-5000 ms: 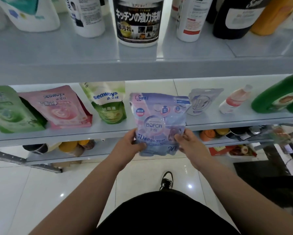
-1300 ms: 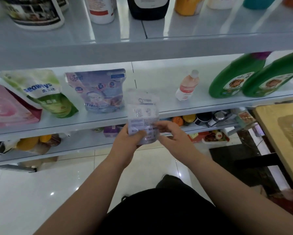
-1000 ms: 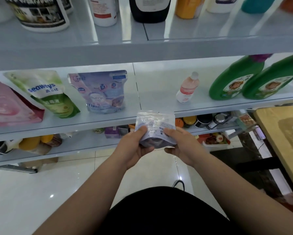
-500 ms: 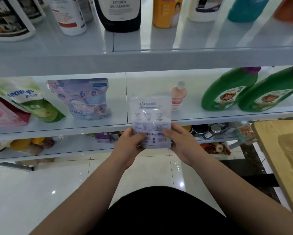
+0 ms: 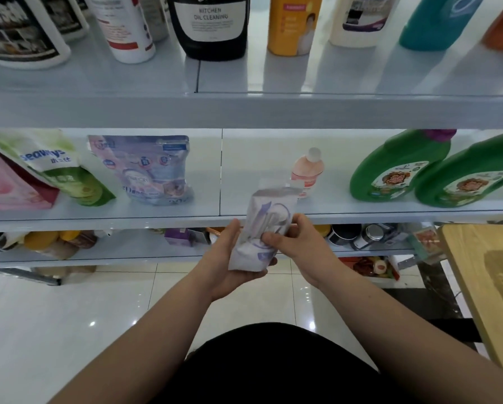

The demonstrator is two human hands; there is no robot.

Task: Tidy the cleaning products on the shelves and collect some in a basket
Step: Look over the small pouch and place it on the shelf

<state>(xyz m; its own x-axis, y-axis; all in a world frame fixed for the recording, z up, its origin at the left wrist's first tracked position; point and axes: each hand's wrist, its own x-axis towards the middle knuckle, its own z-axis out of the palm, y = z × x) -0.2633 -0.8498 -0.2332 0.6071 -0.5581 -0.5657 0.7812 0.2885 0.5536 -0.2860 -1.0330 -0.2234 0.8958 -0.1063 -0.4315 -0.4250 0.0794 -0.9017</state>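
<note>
In front of the middle shelf (image 5: 361, 218), a small white-and-lilac pouch (image 5: 259, 228), upright, gripped by left hand (image 5: 230, 258) and right hand (image 5: 300, 246).

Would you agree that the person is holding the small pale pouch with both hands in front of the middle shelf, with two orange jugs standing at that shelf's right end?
Not quite: the head view shows the two jugs at the right end of the middle shelf are green, not orange. The rest holds: the left hand and right hand both grip the small pale pouch in front of that shelf.
</note>
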